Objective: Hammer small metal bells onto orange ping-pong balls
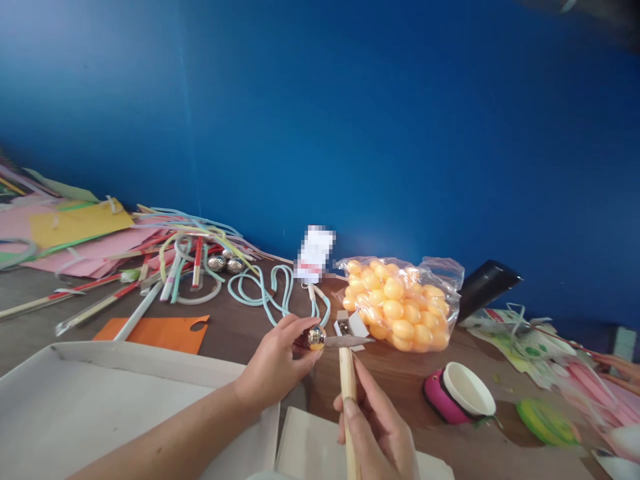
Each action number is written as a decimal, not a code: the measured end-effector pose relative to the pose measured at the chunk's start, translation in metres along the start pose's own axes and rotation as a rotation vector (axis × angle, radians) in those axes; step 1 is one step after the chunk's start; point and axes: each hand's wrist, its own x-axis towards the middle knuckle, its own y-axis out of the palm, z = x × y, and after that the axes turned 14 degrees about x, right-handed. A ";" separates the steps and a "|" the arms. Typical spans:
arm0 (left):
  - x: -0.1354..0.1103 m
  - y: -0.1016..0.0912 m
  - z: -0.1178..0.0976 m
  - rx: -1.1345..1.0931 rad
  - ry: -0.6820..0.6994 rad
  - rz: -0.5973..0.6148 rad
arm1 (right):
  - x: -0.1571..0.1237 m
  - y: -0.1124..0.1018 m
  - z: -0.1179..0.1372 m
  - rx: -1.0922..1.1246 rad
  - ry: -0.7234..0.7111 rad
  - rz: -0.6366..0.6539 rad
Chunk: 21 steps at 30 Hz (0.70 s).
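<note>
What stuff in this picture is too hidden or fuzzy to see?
In the head view:
White card: details blurred into squares.
Bits in the little white box: too small.
Wooden stick: lower end cut off by the bottom edge.
Shiny ball: partly behind the left hand.
Other person's hand: cut off by the right edge.

Now the white card (315,253) is blurred into squares, its print lost. The wooden stick (348,383) is cut off below, the pale tray (150,358) left and below; a co-worker's hand (621,368) is clipped at right. The shiny ball (316,337) is partly covered by the left hand (275,357); the small box's (357,325) contents can't be made out.
</note>
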 end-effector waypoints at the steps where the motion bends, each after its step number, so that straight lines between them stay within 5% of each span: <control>1: 0.000 0.000 0.000 -0.004 -0.007 -0.011 | 0.001 -0.001 0.001 0.002 0.002 -0.007; 8: 0.006 -0.004 0.002 -0.077 -0.130 -0.202 | 0.007 -0.006 -0.014 -0.159 0.087 0.192; 13: 0.006 -0.005 0.003 -0.136 -0.147 -0.193 | 0.005 -0.011 -0.036 -0.312 0.135 0.317; 21: 0.005 -0.002 0.002 -0.142 -0.133 -0.162 | 0.004 -0.006 -0.028 -0.569 -0.092 0.349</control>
